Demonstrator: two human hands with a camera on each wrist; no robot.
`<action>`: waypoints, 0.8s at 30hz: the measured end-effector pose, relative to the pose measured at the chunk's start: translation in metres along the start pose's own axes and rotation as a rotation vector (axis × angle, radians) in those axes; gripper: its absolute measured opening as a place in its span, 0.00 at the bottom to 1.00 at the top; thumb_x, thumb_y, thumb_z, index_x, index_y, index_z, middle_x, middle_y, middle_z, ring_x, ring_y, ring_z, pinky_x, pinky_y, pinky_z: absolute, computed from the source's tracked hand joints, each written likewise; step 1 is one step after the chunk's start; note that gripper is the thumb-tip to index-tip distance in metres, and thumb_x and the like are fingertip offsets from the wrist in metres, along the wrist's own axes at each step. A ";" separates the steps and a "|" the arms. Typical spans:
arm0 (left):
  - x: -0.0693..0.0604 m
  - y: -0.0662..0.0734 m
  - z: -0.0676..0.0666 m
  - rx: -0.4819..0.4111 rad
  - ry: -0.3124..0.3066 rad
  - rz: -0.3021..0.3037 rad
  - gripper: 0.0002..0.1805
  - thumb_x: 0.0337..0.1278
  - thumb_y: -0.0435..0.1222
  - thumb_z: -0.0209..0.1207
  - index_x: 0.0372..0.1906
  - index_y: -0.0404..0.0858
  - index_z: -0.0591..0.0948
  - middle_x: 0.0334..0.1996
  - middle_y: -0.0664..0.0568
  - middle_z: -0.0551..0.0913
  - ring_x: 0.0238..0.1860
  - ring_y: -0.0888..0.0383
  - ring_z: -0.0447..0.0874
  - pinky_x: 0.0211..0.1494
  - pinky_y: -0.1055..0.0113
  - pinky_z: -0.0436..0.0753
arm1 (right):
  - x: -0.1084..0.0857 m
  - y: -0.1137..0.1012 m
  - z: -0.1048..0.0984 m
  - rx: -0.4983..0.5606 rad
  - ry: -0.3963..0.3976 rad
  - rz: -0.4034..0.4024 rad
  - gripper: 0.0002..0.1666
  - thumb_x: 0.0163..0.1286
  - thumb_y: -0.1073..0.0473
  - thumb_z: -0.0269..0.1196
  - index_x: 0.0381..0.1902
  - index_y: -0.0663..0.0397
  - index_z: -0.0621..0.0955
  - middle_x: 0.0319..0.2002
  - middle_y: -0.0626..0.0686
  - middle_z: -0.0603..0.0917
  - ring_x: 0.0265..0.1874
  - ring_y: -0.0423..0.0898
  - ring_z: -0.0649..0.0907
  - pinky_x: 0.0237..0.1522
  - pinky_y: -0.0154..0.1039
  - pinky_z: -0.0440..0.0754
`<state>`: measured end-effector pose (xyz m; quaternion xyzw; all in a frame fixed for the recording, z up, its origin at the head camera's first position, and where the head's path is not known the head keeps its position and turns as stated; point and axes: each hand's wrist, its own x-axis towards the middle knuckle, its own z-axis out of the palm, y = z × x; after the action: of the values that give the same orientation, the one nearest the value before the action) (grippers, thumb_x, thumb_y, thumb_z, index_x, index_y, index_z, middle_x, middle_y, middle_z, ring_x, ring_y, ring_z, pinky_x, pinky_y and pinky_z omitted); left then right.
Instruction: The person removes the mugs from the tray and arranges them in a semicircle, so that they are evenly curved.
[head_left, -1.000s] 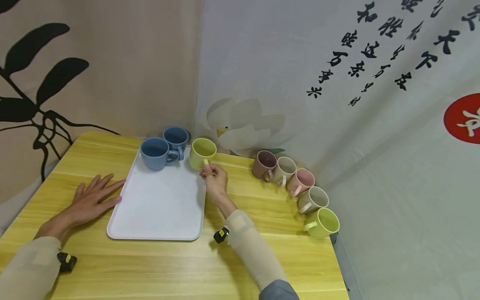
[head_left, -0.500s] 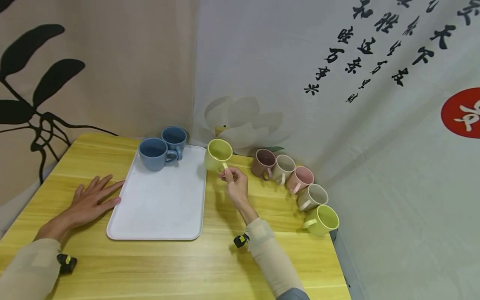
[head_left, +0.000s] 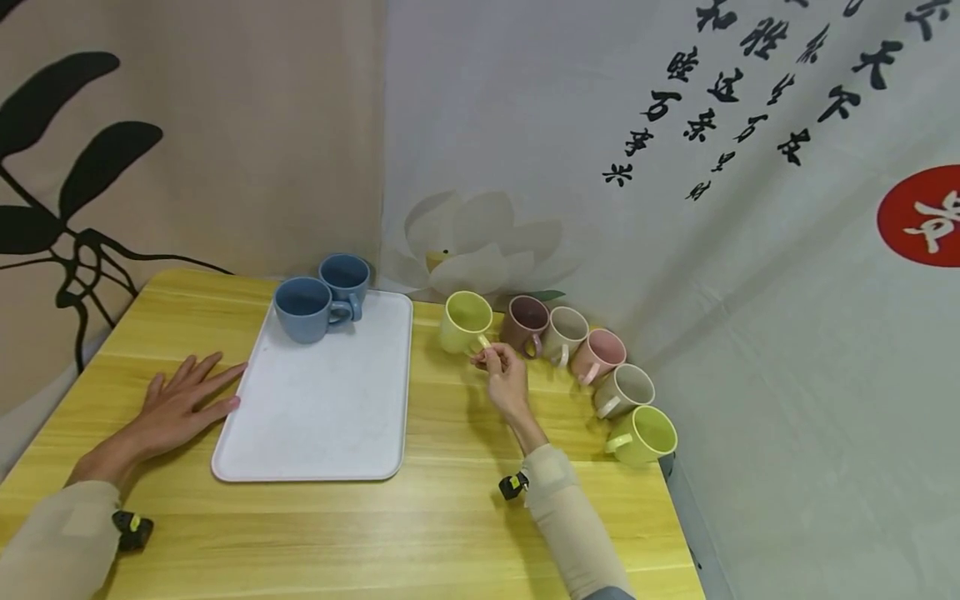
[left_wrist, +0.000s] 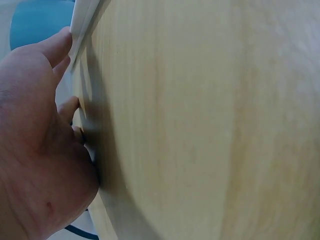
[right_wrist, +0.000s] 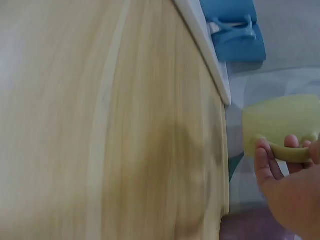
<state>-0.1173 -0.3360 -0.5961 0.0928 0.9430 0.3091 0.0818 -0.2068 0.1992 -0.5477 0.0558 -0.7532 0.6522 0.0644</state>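
Observation:
By its handle, my right hand (head_left: 508, 382) pinches a yellow-green mug (head_left: 461, 327). In the right wrist view this mug (right_wrist: 280, 122) appears raised off the table, right of the tray and just left of a dark purple mug (head_left: 522, 321). My left hand (head_left: 176, 412) lies spread on the table, its thumb and a fingertip touching the left edge of a white tray (head_left: 322, 425). Two blue mugs stand together at the tray's far left corner, a nearer blue mug (head_left: 302, 312) and a farther blue mug (head_left: 347, 279).
Right of the purple mug, a curved row runs along the table's right edge: a cream mug (head_left: 564, 337), a pink mug (head_left: 597, 358), a greyish-beige mug (head_left: 624, 393) and another yellow-green mug (head_left: 641, 437). A printed curtain (head_left: 495, 125) hangs behind the wooden table (head_left: 315, 533).
My right hand has lifted the yellow-green mug off the tray's far right corner and carried it right, close to the purple mug. My left hand has stayed in place.

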 end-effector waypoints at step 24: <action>-0.001 -0.001 0.002 -0.001 0.010 0.000 0.40 0.91 0.55 0.51 0.92 0.41 0.59 0.91 0.23 0.41 0.89 0.15 0.25 0.82 0.15 0.21 | 0.005 0.025 -0.039 -0.050 0.049 0.031 0.13 0.90 0.71 0.52 0.51 0.82 0.78 0.50 0.82 0.85 0.55 0.80 0.90 0.64 0.65 0.91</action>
<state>-0.1166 -0.3361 -0.5984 0.0914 0.9432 0.3098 0.0773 -0.2145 0.2415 -0.5655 0.0263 -0.7683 0.6353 0.0741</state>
